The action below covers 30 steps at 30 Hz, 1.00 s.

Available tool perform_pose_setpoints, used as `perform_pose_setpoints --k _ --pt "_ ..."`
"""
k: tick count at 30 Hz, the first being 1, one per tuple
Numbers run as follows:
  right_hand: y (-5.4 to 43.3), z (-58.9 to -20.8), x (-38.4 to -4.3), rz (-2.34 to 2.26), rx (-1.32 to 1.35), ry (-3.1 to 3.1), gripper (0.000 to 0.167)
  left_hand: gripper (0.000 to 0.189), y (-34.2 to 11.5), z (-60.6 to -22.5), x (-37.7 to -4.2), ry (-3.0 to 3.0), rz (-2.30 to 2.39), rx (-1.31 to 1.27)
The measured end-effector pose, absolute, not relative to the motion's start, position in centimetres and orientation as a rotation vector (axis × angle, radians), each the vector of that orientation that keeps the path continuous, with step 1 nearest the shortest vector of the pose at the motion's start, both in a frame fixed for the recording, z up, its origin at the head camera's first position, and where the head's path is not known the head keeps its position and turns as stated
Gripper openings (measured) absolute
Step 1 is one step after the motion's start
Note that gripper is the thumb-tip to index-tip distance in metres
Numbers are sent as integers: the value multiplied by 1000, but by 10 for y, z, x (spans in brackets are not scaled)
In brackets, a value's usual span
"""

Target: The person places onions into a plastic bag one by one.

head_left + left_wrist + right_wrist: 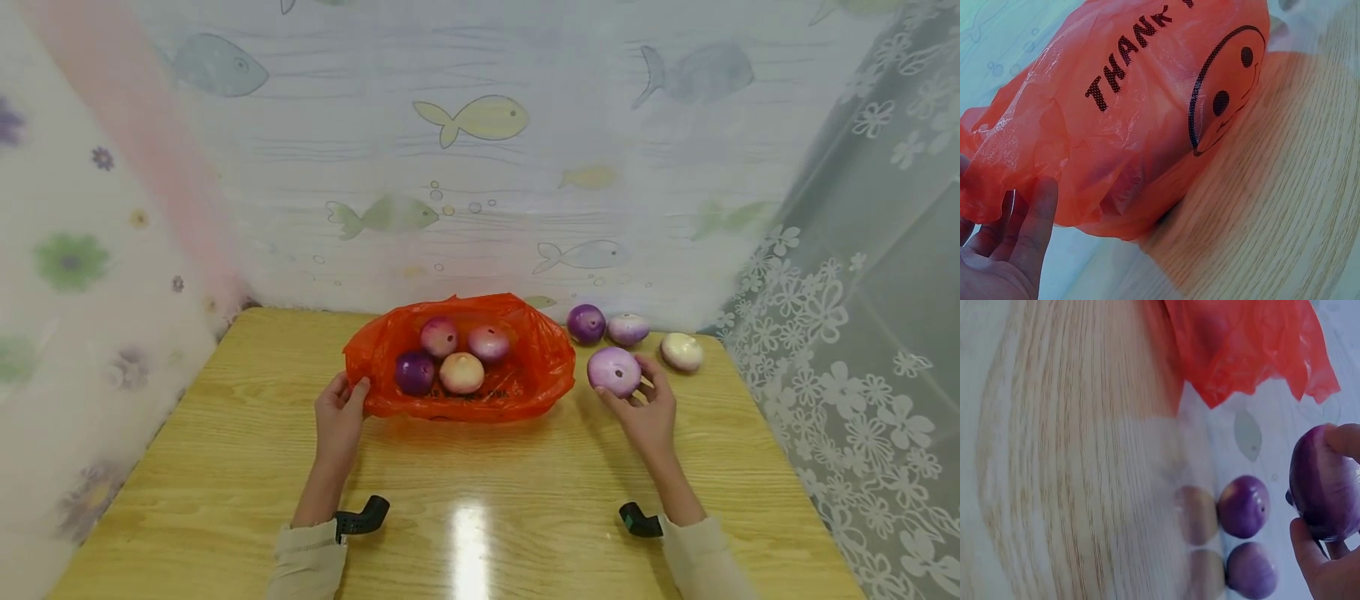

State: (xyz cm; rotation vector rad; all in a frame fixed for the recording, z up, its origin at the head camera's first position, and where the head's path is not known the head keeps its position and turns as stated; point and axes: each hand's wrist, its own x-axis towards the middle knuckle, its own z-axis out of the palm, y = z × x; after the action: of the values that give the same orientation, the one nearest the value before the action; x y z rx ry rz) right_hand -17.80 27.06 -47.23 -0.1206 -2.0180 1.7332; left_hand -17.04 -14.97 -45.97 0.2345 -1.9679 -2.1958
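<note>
A red plastic bag (pixel 551 354) lies with its mouth spread wide, several purple and pale onions (pixel 462 372) inside it. My left hand (pixel 341 417) pinches the bag's left rim between thumb and fingers. In the left wrist view the bag's (pixel 1129 94) side shows black "THANK" lettering and a smiley face. My right hand (pixel 648 412) grips a purple onion (pixel 613 372) just right of the bag. The right wrist view shows this onion (pixel 1325 484) between thumb and fingers, raised off the table.
A dark purple onion (pixel 586 323), a purple-and-white onion (pixel 627 329) and a whitish onion (pixel 682 352) sit at the back right of the wooden table (pixel 247 467). Behind the table hangs a fish-patterned sheet (pixel 480 183). A lacy curtain (pixel 847 400) borders the right side.
</note>
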Motion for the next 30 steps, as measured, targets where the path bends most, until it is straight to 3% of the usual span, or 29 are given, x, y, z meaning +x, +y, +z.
perform_pose_setpoints --k 30 --pt "196 -451 -164 1956 396 -1785 80 35 -148 -464 -173 -1955 -2198 227"
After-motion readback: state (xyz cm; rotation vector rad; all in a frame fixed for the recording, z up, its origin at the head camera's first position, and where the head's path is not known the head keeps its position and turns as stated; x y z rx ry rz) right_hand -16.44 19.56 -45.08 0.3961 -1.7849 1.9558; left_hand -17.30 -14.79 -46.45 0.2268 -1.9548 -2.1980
